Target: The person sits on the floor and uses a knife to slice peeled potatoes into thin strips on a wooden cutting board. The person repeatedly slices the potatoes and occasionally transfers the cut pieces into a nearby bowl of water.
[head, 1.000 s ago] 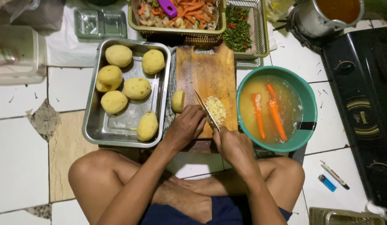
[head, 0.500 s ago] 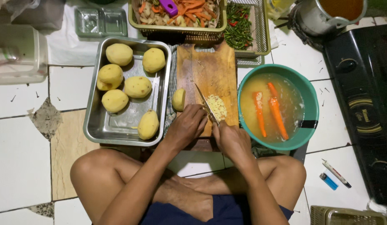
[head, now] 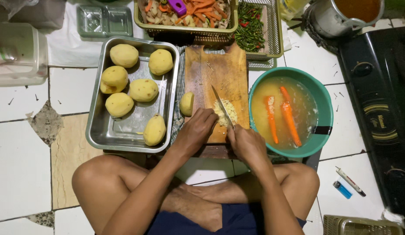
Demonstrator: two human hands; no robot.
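right hand (head: 247, 146): closed around the handle of a knife (head: 223, 107), so the blade could be steered from the near end of the board.
knife axis: its long axis ran on a slant, tip pointing up and to the left, away from the person, with the handle end near the board's front edge; the blade lay just beside the pale pile, touching or nearly so.
left hand (head: 196, 130): fingers curled and pressed together, bearing down on the chopped potato pile (head: 225, 111), likely to keep the pieces from sliding under the blade.
pile: sat on the wooden cutting board (head: 220, 69), toward its near right part.
potato half (head: 187, 103): lay at the board's left edge, within reach of the left hand.
metal tray (head: 100, 130): just left of the board, holding six whole peeled potatoes (head: 143, 89), probably waiting their turn.
green bowl (head: 324, 109): just right of the board, with two carrots (head: 289, 115) lying in cloudy water.
posture: the person sat cross-legged on the tiled floor with the board straight ahead.
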